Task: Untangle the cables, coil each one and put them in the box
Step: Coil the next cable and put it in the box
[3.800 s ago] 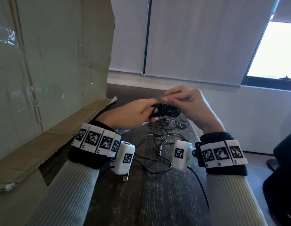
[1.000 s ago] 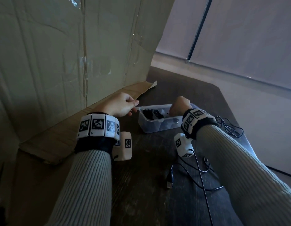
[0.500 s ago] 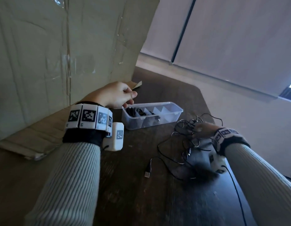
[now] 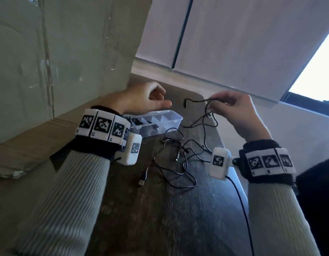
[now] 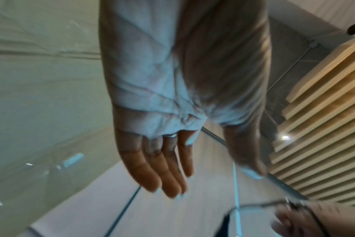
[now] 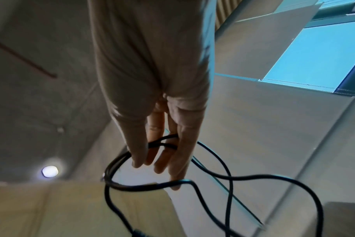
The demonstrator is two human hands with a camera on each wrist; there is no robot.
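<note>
A tangle of thin black cables (image 4: 180, 157) lies on the dark wooden table (image 4: 160, 218), one USB plug (image 4: 141, 182) pointing toward me. My right hand (image 4: 232, 109) is raised above it and pinches a black cable (image 6: 162, 144) between thumb and fingers; the cable's plug end (image 4: 185, 103) sticks out to the left. My left hand (image 4: 145, 98) hovers above the clear plastic box (image 4: 165, 121) with relaxed fingers (image 5: 162, 173), holding nothing. Coiled black cable (image 4: 136, 121) lies in the box's left end.
A large cardboard sheet (image 4: 58, 61) stands along the left, its flap (image 4: 30, 145) lying on the table. The table's right edge (image 4: 232, 163) runs close under my right wrist. A wall with blinds (image 4: 233, 43) is behind.
My right hand has lifted from the tangle on the table, raising one cable with it. My left hand has moved up and right from the box's left end.
</note>
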